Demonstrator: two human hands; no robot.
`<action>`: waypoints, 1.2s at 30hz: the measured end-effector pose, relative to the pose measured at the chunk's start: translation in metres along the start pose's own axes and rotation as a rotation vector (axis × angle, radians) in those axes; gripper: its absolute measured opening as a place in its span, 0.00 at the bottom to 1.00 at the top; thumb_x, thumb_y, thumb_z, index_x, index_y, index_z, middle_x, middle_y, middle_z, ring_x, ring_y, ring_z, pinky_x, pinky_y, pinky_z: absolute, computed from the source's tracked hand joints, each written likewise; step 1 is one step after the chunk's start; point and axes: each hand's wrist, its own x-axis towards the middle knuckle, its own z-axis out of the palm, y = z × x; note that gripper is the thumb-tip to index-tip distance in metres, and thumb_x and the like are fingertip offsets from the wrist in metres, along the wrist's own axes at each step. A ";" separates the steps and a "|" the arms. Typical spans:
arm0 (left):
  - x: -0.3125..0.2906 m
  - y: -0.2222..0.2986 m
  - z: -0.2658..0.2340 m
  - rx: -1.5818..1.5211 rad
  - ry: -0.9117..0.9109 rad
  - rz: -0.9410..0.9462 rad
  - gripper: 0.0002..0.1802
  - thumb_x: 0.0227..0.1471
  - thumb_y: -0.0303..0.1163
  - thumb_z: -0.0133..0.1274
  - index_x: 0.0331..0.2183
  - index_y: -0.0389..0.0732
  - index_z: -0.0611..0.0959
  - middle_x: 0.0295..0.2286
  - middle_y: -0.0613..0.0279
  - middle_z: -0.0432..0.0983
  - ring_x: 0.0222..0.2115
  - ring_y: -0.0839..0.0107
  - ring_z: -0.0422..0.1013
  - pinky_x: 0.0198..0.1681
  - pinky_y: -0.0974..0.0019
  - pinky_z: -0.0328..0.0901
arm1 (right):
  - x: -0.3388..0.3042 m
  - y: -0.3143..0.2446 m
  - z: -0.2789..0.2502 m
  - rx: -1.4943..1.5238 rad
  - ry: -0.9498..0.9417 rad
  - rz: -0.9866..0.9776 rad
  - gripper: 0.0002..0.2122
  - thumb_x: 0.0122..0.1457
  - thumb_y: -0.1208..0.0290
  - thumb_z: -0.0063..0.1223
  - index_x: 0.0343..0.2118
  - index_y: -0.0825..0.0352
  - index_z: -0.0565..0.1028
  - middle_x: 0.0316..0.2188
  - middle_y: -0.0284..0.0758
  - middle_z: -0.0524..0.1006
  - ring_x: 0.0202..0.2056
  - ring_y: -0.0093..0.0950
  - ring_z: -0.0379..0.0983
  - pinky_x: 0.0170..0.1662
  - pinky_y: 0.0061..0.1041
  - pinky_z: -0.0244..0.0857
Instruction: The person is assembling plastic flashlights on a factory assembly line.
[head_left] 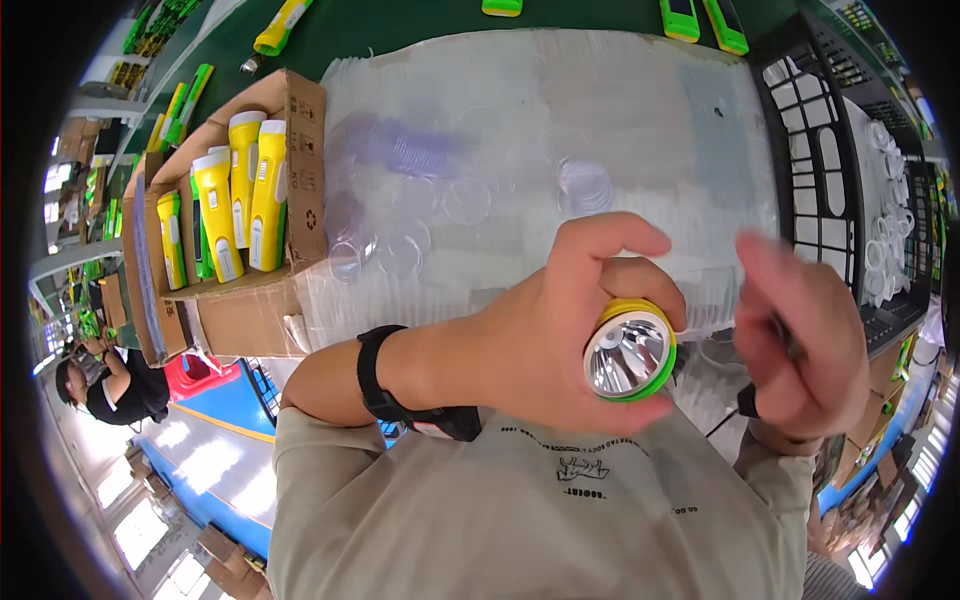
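My left hand (560, 330) is closed around a yellow and green flashlight (630, 355). Its round silver reflector faces up toward me, and the fingers hide most of its body. To its right, my right hand (805, 345) is partly smeared by motion. The index finger stretches out, apart from the thumb, and nothing shows between them. Beyond my left hand a small stack of clear round lenses (585, 187) lies on the wrapped work surface (640, 110). Farther left are loose clear discs (467, 201) and a fanned row of purplish clear discs (415, 150).
At the left, an open cardboard box (305, 165) holds several yellow flashlights (268, 195). A black plastic crate (855, 200) with white rings (880, 250) stands at the right. More flashlights (725, 25) lie along the far green tabletop. Another person (125, 385) is far left.
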 end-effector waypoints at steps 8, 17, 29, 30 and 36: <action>0.005 0.012 -0.013 0.256 -0.253 -0.064 0.37 0.30 0.25 0.69 0.44 0.39 0.66 0.37 0.54 0.73 0.35 0.68 0.72 0.37 0.68 0.68 | -0.008 -0.003 0.018 -0.522 -0.387 -0.105 0.37 0.30 0.79 0.54 0.53 0.53 0.67 0.17 0.29 0.67 0.14 0.25 0.65 0.15 0.24 0.56; -0.001 -0.005 -0.013 -0.076 -0.268 -0.071 0.38 0.30 0.23 0.68 0.45 0.44 0.67 0.39 0.53 0.71 0.36 0.66 0.72 0.36 0.66 0.68 | -0.021 0.005 0.025 -0.374 -0.452 -0.043 0.36 0.34 0.79 0.57 0.54 0.54 0.65 0.21 0.31 0.69 0.18 0.30 0.68 0.18 0.26 0.61; -0.003 -0.011 -0.006 -0.037 -0.245 -0.081 0.34 0.35 0.33 0.67 0.41 0.41 0.63 0.36 0.56 0.70 0.33 0.57 0.71 0.34 0.63 0.66 | -0.003 0.007 0.021 0.506 -0.003 0.566 0.50 0.42 0.71 0.64 0.63 0.68 0.39 0.15 0.25 0.65 0.20 0.14 0.61 0.26 0.13 0.53; -0.001 -0.010 -0.006 -0.037 -0.246 -0.075 0.34 0.35 0.33 0.67 0.41 0.41 0.63 0.36 0.56 0.70 0.33 0.57 0.71 0.34 0.63 0.66 | -0.011 0.019 0.019 0.373 -0.043 0.370 0.52 0.40 0.69 0.67 0.64 0.66 0.40 0.26 0.29 0.68 0.30 0.17 0.64 0.34 0.16 0.57; 0.000 -0.004 -0.003 -0.010 -0.322 -0.181 0.35 0.32 0.28 0.69 0.41 0.44 0.64 0.37 0.56 0.71 0.36 0.62 0.71 0.38 0.63 0.67 | -0.010 0.036 0.032 0.238 -0.074 0.139 0.53 0.37 0.64 0.68 0.64 0.62 0.43 0.49 0.36 0.56 0.49 0.29 0.57 0.52 0.33 0.56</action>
